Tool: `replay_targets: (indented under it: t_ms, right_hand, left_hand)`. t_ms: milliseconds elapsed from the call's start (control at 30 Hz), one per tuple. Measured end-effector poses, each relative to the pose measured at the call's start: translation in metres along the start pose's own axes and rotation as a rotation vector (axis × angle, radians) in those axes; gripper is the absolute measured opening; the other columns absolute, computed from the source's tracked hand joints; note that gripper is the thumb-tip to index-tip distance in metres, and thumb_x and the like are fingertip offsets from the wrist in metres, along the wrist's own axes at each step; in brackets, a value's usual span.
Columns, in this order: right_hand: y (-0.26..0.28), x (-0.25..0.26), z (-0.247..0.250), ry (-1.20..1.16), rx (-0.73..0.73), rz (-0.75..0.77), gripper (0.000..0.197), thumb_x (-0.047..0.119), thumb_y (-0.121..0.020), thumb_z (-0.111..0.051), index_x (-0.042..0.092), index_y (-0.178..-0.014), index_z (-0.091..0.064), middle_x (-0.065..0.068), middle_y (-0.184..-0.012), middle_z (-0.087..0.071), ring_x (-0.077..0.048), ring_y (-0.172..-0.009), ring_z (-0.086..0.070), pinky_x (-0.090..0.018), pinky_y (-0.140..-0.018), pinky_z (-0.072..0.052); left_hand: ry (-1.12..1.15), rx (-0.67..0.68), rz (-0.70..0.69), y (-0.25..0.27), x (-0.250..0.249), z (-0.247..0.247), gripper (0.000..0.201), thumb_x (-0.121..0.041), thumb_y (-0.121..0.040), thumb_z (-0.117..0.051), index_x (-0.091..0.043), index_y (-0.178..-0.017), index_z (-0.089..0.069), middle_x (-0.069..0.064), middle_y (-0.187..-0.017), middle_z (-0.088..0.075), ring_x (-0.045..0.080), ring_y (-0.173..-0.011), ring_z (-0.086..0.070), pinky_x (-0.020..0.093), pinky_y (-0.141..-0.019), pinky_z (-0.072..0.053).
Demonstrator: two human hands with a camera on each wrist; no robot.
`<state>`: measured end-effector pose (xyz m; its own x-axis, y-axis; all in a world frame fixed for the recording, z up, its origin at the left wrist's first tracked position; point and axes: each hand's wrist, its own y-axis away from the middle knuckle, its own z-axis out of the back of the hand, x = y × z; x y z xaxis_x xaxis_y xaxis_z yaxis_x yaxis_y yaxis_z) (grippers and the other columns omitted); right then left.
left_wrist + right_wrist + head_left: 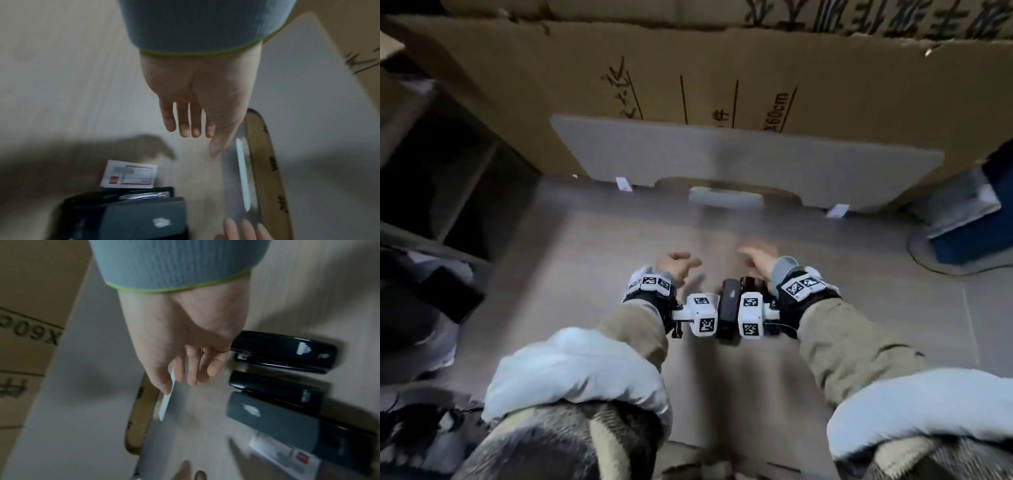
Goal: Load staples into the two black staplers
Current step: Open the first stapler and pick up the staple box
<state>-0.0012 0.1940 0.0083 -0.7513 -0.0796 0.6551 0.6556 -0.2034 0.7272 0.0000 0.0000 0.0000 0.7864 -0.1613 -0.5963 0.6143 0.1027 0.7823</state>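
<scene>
Three staplers lie side by side on the wooden table: a glossy black stapler (283,352), a second black stapler (275,391) and a grey-topped stapler (273,421). A white and red staple box (285,456) lies beside the grey one. In the head view the wrist cameras hide most of them; one black stapler (729,308) shows between my wrists. My left hand (679,265) and right hand (756,260) hover over the table beyond the staplers, fingers relaxed, holding nothing. The left wrist view shows my left hand (189,123), the staple box (129,174) and the grey-topped stapler (144,217).
A white foam board (722,161) leans against a large cardboard box (722,78) at the table's far side. A blue box (969,233) and a cable sit at the right. Dark shelving stands at the left.
</scene>
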Motion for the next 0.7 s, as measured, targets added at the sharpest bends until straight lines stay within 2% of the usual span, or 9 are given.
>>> replay_targets:
  t_ms: [100,167,200,267,333,367,467,633,700]
  right_hand:
    - [-0.007,-0.018,-0.007,0.188,-0.038,0.013,0.033,0.013,-0.087,-0.069,0.010,-0.119,-0.067,-0.009,-0.091,-0.065,-0.013,-0.064,-0.057,-0.010,-0.037,-0.038]
    - [-0.010,-0.033,-0.009,0.268,-0.004,-0.002,0.031,0.013,-0.082,-0.073,0.011,-0.113,-0.068,-0.005,-0.084,-0.064,-0.013,-0.061,-0.055,-0.010,-0.036,-0.036]
    - [-0.013,-0.039,-0.011,0.291,0.011,-0.023,0.030,0.013,-0.081,-0.076,0.012,-0.109,-0.068,-0.004,-0.082,-0.062,-0.012,-0.058,-0.052,-0.009,-0.036,-0.036]
    - [-0.019,-0.046,-0.017,0.355,0.020,-0.034,0.037,0.022,-0.073,-0.084,0.015,-0.106,-0.068,-0.002,-0.086,-0.062,-0.013,-0.059,-0.053,-0.011,-0.051,-0.047]
    - [-0.023,-0.053,-0.018,0.433,0.007,-0.034,0.045,0.034,-0.062,-0.089,0.023,-0.101,-0.070,0.005,-0.083,-0.062,-0.015,-0.070,-0.059,-0.024,-0.078,-0.053]
    - [-0.024,-0.055,-0.018,0.469,-0.002,-0.034,0.046,0.038,-0.059,-0.090,0.026,-0.099,-0.070,0.009,-0.079,-0.061,-0.016,-0.073,-0.060,-0.028,-0.082,-0.052]
    - [-0.026,-0.055,-0.019,0.529,-0.025,-0.047,0.046,0.043,-0.054,-0.090,0.028,-0.093,-0.071,0.015,-0.070,-0.058,-0.015,-0.073,-0.059,-0.028,-0.079,-0.049]
    - [-0.027,-0.056,-0.020,0.542,-0.044,-0.044,0.048,0.050,-0.044,-0.088,0.027,-0.082,-0.070,0.014,-0.068,-0.060,-0.015,-0.065,-0.058,-0.028,-0.072,-0.049]
    - [-0.027,-0.057,-0.021,0.541,-0.038,-0.046,0.057,0.054,-0.035,-0.084,0.026,-0.083,-0.069,0.010,-0.072,-0.066,-0.017,-0.063,-0.059,-0.030,-0.068,-0.050]
  left_hand:
    - [-0.254,0.041,0.094,-0.016,0.024,-0.005,0.048,-0.012,-0.071,-0.086,-0.013,-0.113,-0.063,0.013,-0.116,-0.068,0.029,-0.102,-0.068,0.040,-0.093,-0.057]
    - [-0.445,0.098,0.130,-0.018,0.041,-0.011,0.035,-0.017,-0.074,-0.085,-0.020,-0.100,-0.061,0.000,-0.109,-0.066,0.021,-0.102,-0.064,0.028,-0.095,-0.051]
    - [-0.509,0.117,0.144,-0.020,0.047,-0.013,0.036,-0.020,-0.074,-0.084,-0.023,-0.099,-0.058,-0.004,-0.103,-0.063,0.016,-0.093,-0.061,0.020,-0.086,-0.047]
    - [-0.612,0.088,0.121,-0.021,0.055,-0.017,0.053,-0.021,-0.071,-0.086,-0.023,-0.110,-0.052,-0.002,-0.102,-0.062,0.014,-0.082,-0.055,0.016,-0.064,-0.040]
    - [-0.707,0.063,0.045,-0.029,0.065,-0.022,0.068,-0.027,-0.061,-0.089,-0.025,-0.116,-0.049,0.001,-0.109,-0.063,0.017,-0.087,-0.059,0.022,-0.072,-0.047]
    - [-0.758,0.048,0.019,-0.027,0.065,-0.024,0.071,-0.031,-0.056,-0.089,-0.029,-0.113,-0.047,0.000,-0.107,-0.060,0.018,-0.087,-0.060,0.025,-0.078,-0.050]
    - [-0.799,0.005,-0.001,-0.037,0.071,-0.030,0.074,-0.034,-0.046,-0.088,-0.036,-0.103,-0.041,-0.001,-0.104,-0.046,0.020,-0.087,-0.056,0.037,-0.086,-0.055]
    - [-0.761,-0.078,-0.140,-0.037,0.079,-0.044,0.061,-0.011,-0.070,-0.080,-0.019,-0.119,-0.045,0.005,-0.116,-0.040,0.012,-0.067,-0.041,0.023,-0.067,-0.037]
    - [-0.767,-0.059,-0.171,-0.042,0.080,-0.042,0.059,-0.014,-0.071,-0.080,-0.019,-0.121,-0.048,0.005,-0.119,-0.042,0.017,-0.077,-0.052,0.020,-0.069,-0.040]
